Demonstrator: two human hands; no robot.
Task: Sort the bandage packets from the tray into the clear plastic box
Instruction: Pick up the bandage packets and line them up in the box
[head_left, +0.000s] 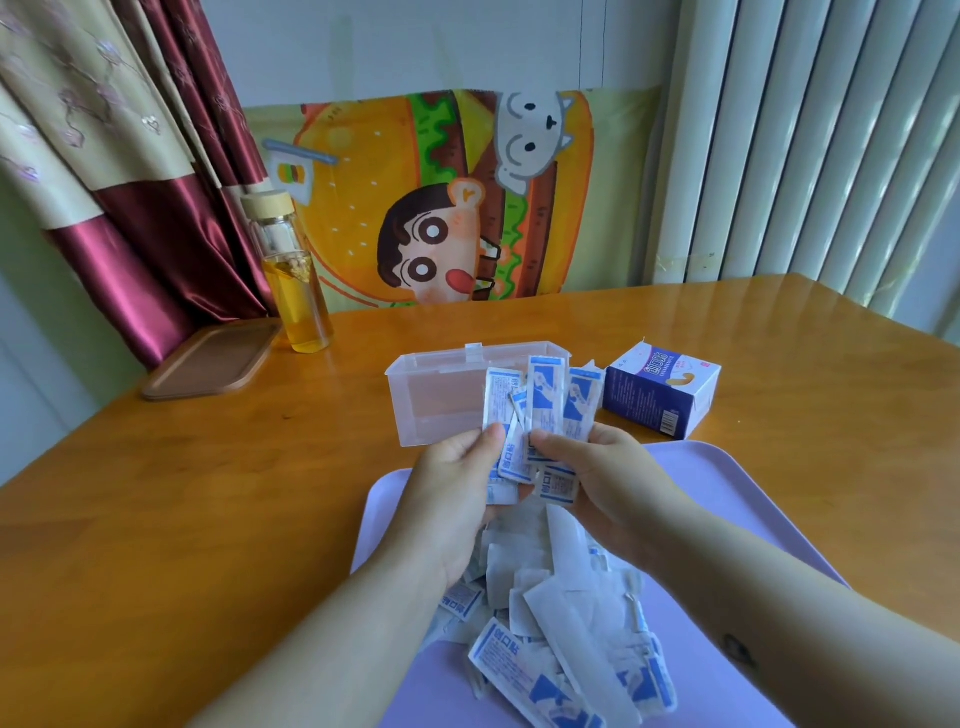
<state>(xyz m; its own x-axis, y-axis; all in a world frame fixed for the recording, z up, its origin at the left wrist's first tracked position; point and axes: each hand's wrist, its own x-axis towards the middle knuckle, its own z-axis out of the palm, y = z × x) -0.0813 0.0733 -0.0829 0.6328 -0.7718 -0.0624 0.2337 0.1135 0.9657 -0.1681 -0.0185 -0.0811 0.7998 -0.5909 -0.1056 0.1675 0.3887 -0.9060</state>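
Both hands hold one fan of white-and-blue bandage packets (545, 405) above the lilac tray (727, 488). My left hand (462, 483) pinches the fan's left side with its thumb on top. My right hand (608, 478) grips the right side, fingers curled round the packets. The fan's upper ends stand in front of the clear plastic box (436, 400), which sits open just beyond the tray. A loose pile of bandage packets (561, 613) lies on the tray under my wrists.
A blue-and-white bandage carton (660, 395) lies right of the clear box. A glass bottle (293, 280) of yellow liquid and a brown tray (213, 358) stand at the table's back left. A cartoon cloth hangs on the wall behind the wooden table (208, 493).
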